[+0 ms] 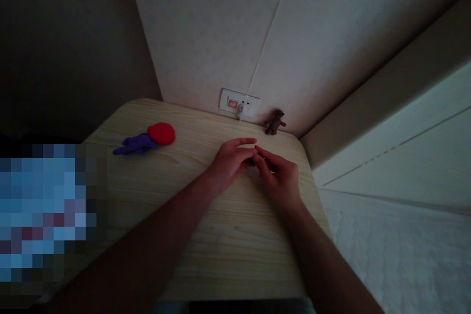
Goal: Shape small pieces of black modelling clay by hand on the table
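Observation:
My left hand and my right hand meet over the middle of the wooden table, fingertips touching. The thumb and fingers of the right are pinched together against the left hand's fingertips. One finger of the left reaches out above the others, which are bent inward. Whatever lies between the fingertips, if anything, is too small and dark to make out. Behind the right hand, a small dark brown figure stands near the wall. To the left lie a red, round, flattened piece and a lumpy purple piece touching it.
A wall socket with something clear plugged in sits just above the rear edge of the table. Walls rise behind, and a pale panel stands on the right above a quilted white surface. A blurred-out blue patch covers the lower left.

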### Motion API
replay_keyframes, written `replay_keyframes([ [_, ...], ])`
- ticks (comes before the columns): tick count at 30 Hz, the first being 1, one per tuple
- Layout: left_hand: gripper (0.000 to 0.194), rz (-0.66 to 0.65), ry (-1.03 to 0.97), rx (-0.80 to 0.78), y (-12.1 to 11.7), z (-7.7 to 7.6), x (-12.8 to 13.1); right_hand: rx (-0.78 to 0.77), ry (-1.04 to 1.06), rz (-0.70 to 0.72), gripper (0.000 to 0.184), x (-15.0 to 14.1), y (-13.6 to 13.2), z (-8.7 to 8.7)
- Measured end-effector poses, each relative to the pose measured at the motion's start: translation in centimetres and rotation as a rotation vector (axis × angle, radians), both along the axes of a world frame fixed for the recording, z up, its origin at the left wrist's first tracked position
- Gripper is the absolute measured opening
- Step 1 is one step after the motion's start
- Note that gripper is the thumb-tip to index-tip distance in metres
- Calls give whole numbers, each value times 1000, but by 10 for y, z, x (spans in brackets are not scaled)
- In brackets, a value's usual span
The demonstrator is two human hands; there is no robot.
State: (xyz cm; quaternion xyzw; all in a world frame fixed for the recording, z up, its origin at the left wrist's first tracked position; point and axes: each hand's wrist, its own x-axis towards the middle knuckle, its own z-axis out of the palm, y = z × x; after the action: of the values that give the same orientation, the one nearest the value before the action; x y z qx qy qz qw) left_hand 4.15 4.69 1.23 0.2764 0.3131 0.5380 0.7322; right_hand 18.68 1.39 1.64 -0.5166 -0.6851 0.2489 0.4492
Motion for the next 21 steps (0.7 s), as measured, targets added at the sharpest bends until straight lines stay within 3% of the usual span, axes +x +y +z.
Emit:
replay_keyframes([
  [7,42,-25,0,22,-1,0,-1,-34,57,-2,35,0,0,-1],
  [21,28,-26,-4,24,3,-4,-1,-66,104,-11,44,1,-2,-5],
])
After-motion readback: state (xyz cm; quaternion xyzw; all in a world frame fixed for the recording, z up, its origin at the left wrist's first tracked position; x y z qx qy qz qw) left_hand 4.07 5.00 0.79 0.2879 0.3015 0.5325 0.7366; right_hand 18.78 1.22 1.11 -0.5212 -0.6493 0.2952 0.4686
